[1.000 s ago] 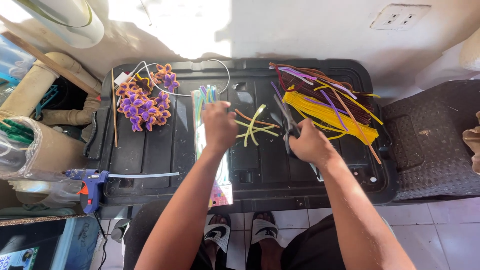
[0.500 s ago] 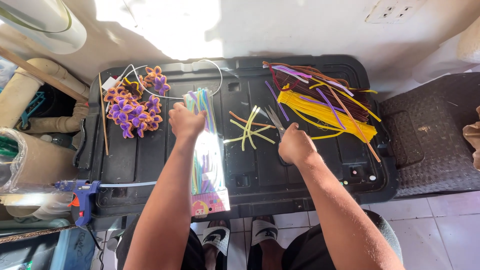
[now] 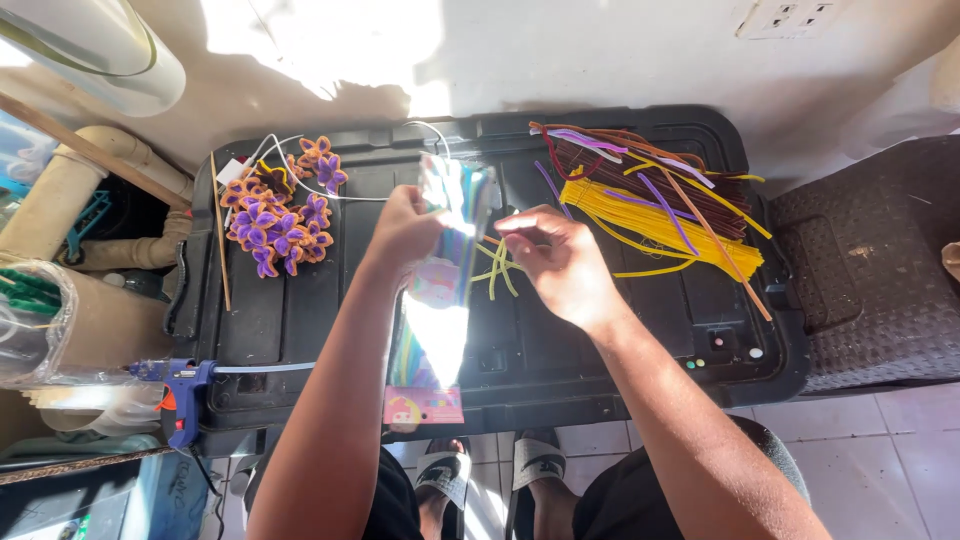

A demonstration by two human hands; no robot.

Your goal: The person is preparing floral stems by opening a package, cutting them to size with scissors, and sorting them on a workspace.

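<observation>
Your left hand [image 3: 405,228] now grips the clear plastic packet of coloured pipe cleaners [image 3: 440,290] near its top, lifted higher over the black plastic lid [image 3: 620,350] than before. Your right hand [image 3: 560,262] has left the short yellow pieces [image 3: 497,268]; open-fingered, empty, it reaches towards the packet's top.

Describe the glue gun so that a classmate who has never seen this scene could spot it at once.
Start at the big black plastic lid used as a worktop. At its near-left corner, left of the left hand's forearm, lies the glue gun. It alone is blue, with an orange trigger and a pale stick at the back.
</observation>
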